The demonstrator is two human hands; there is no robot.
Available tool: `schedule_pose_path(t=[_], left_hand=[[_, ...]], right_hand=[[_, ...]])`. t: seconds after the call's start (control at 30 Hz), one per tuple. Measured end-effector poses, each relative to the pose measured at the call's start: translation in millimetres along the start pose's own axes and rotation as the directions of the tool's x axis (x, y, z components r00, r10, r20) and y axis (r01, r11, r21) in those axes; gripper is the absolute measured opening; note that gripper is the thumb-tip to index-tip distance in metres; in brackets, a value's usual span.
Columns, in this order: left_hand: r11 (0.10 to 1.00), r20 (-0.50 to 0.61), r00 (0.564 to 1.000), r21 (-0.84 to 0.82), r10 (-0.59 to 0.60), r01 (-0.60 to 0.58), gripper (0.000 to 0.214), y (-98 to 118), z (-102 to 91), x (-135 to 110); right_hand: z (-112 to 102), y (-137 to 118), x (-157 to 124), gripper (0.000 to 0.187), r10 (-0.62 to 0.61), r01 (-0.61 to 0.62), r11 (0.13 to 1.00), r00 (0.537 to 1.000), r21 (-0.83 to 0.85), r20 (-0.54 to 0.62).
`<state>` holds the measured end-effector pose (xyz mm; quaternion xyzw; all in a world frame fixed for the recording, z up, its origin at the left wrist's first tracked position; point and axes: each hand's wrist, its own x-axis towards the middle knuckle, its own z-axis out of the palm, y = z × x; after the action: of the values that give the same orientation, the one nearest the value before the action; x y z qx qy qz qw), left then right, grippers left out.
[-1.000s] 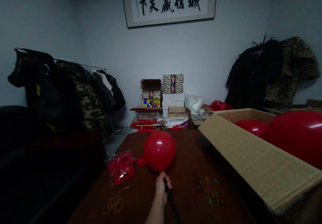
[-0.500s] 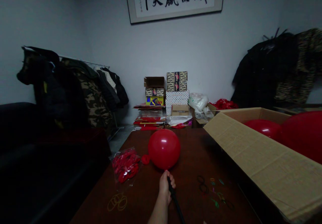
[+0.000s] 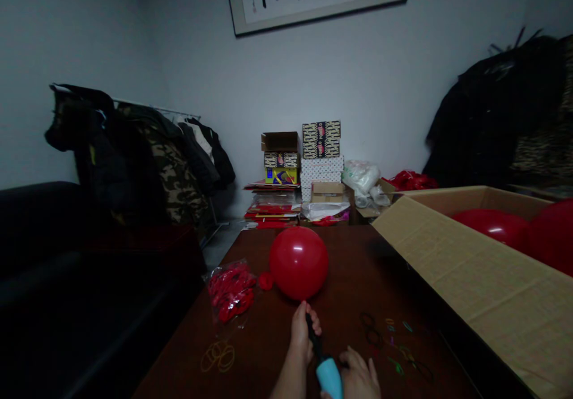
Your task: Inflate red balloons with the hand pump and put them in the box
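Note:
A round red balloon point(image 3: 298, 263) sits on the dark wooden table point(image 3: 340, 255), fitted on the black nozzle of a light blue hand pump point(image 3: 328, 375). My left hand point(image 3: 303, 332) is closed round the nozzle where it meets the balloon's neck. My right hand point(image 3: 360, 376) is at the bottom edge, next to the pump's blue body, with its fingers curled against it. A clear bag of red uninflated balloons point(image 3: 231, 288) lies left of the balloon, with one loose red balloon point(image 3: 265, 281) beside it.
A large open cardboard box point(image 3: 465, 273) at the right holds inflated red balloons point(image 3: 495, 227). Rubber bands point(image 3: 218, 356) lie at front left and coloured ones point(image 3: 394, 339) at front right. Stacked boxes point(image 3: 320, 160) stand against the far wall; coats point(image 3: 147, 160) hang at left.
The view has tilted down and shifted. The blue pump body and my right hand have come into view at the bottom. The balloon looks slightly larger.

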<state>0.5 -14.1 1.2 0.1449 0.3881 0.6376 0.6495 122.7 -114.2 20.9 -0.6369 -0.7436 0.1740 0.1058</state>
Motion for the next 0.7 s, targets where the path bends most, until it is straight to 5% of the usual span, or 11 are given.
schedule_pose_path(t=[0.2, 0.7], left_hand=[[1.000, 0.008, 1.000, 0.014, 0.007, -0.007, 0.045, 2, 2.1, 0], [0.997, -0.021, 0.999, 0.055, 0.050, -0.048, 0.038, 0, 6.2, -6]], right_hand=[[-9, -19, 9, 0.047, 0.019, -0.018, 1.000, 0.995, 0.013, -0.096], [3, -4, -12, 0.040, 0.038, -0.043, 0.995, 0.998, -0.092, -0.048]])
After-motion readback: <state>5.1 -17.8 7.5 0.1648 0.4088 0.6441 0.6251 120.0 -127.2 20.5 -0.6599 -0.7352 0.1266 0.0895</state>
